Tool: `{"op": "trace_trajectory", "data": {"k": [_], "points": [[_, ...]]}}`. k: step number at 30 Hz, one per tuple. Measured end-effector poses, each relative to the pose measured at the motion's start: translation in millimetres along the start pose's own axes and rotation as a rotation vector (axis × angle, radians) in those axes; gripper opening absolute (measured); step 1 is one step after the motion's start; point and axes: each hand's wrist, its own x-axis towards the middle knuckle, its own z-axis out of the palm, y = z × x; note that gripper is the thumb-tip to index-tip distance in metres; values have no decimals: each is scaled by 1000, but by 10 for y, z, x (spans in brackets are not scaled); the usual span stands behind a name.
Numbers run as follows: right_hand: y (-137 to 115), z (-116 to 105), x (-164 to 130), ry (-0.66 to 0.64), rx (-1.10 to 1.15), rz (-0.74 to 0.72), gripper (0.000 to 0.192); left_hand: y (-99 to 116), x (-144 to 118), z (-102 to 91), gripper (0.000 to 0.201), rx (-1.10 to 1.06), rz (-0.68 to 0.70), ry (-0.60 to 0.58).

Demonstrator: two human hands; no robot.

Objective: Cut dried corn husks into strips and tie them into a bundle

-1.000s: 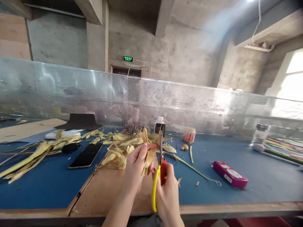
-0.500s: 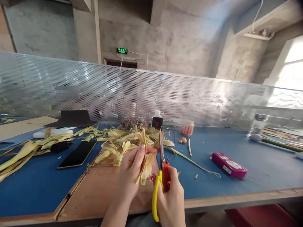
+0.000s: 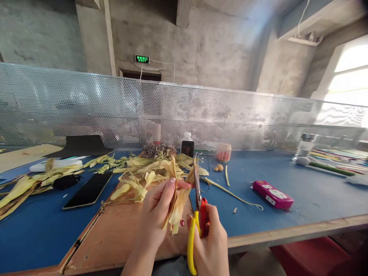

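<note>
"Yellow-and-red-handled scissors (image 3: 198,201): which hand holds them?"

"The person's right hand (image 3: 211,241), closed around the handles, blades pointing away from the body."

"And the left hand (image 3: 157,209)?"

"Its thumb and fingers pinch a pale, dry husk strip (image 3: 178,207). One end stands up above the thumb; the rest hangs down on the side facing the right hand, just left of the scissors. Whether blade and husk touch cannot be told."

"What surrounds them?"

"Beneath is a brown board (image 3: 115,234). Left of it, a black phone (image 3: 87,190) lies flat on the blue table (image 3: 37,237); well to the right, a purple packet (image 3: 273,194). Just past the hands, loose husks (image 3: 135,186) are heaped."

"Farther off?"

"A dark bottle (image 3: 187,147) stands upright, a jar (image 3: 224,154) to its right. Behind them runs a perforated metal screen (image 3: 184,107), and beyond that glows a green exit sign (image 3: 142,59)."
</note>
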Motion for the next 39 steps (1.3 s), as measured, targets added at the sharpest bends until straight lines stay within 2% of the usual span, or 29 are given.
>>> {"op": "trace_trajectory", "data": {"k": [8,13,21,28,39], "points": [[11,-28,-21,27,9,1,22,-14,-11,-2,38,9,-18,-8],[18,-21,-24,40,37,2,20,15,-23,9,40,38,-26,-39],[73,-47,-37,84,24,-49,24,29,-37,24,36,163,59,-2],[136,-51,-67,92,33,-29,28,63,-88,34,33,235,112,22],[63,-39,-87,93,65,-7,25,69,-81,65,35,143,103,28]]}}
